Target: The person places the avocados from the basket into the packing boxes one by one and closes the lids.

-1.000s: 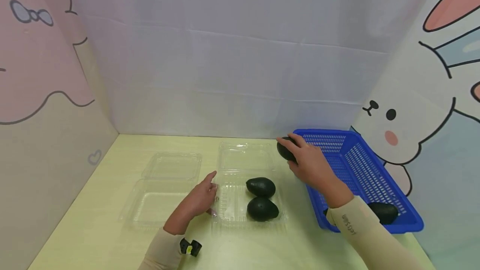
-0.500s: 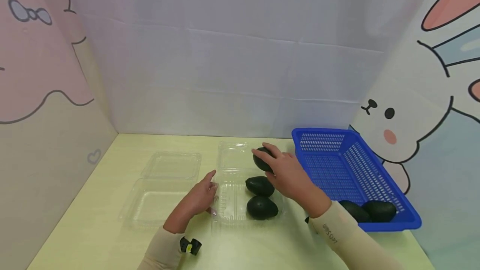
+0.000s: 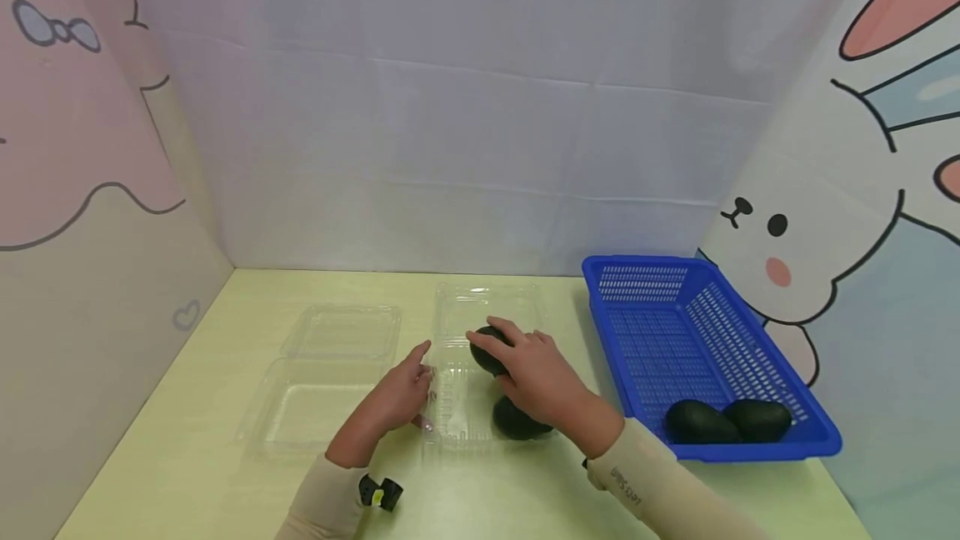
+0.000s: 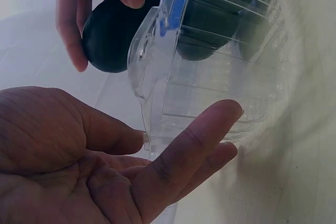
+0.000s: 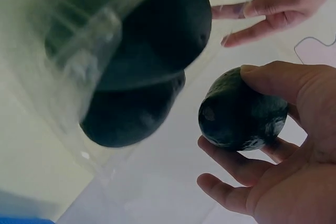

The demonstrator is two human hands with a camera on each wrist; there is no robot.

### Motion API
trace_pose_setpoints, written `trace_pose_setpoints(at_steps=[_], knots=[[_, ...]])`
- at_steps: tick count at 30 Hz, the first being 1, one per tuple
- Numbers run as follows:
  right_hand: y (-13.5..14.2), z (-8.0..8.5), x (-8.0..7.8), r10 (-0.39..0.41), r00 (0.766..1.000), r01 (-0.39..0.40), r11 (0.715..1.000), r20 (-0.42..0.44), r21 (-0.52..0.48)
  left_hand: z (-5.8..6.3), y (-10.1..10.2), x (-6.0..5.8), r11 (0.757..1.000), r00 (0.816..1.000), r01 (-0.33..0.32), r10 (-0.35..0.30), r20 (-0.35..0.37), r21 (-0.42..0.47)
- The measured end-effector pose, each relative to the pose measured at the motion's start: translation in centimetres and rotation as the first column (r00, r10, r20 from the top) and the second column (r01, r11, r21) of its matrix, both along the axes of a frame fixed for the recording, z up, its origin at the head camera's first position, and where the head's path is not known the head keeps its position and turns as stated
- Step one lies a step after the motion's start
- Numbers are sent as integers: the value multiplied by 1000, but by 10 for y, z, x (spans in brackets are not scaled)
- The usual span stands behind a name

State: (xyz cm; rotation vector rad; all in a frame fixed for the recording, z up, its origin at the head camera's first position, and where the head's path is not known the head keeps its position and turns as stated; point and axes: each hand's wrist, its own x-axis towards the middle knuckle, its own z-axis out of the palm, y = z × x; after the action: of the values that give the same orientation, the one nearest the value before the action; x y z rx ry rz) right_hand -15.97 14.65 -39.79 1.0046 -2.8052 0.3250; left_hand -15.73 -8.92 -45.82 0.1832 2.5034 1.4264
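Note:
In the head view, my right hand (image 3: pixel 534 377) grips a dark green avocado (image 3: pixel 489 350) above an opened clear plastic clamshell box (image 3: pixel 457 407). The thumb and fingers of that hand curve around the fruit in the right wrist view. Two more avocados (image 5: pixel 152 30) lie in the box; in the head view the right hand hides one of them, and the nearer avocado (image 3: pixel 517 419) shows partly. My left hand (image 3: pixel 401 398) stays at the box's left side. In the left wrist view its thumb tip touches the rim, and its straight fingers lie along the outer wall.
A second clear clamshell box (image 3: pixel 315 402) lies opened on the left of the pale table (image 3: pixel 187 440). At the right stands a blue plastic basket (image 3: pixel 637 340) with two avocados (image 3: pixel 701 422) in its near end. A pale cloth wall (image 3: pixel 480 123) rises behind the table.
My right hand has carried the avocado leftward and toward me, from beside the basket's rim to above the clamshell box. The left hand has kept its place.

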Motion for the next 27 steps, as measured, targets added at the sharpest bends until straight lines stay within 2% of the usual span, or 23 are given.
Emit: trace_pose_setpoints(at_steps=[5, 14, 27], knots=[[-7, -10, 4, 24, 999, -24, 1000, 25, 0, 0, -1, 0, 1000, 1000, 5, -5, -8, 2], [-14, -23, 6, 15, 998, -16, 1000, 56, 23, 1, -2, 0, 1000, 1000, 14, -14, -10, 1], [-14, -33, 3, 10, 1000, -9, 996, -11, 90, 2, -1, 1, 1000, 1000, 15, -16, -13, -20]])
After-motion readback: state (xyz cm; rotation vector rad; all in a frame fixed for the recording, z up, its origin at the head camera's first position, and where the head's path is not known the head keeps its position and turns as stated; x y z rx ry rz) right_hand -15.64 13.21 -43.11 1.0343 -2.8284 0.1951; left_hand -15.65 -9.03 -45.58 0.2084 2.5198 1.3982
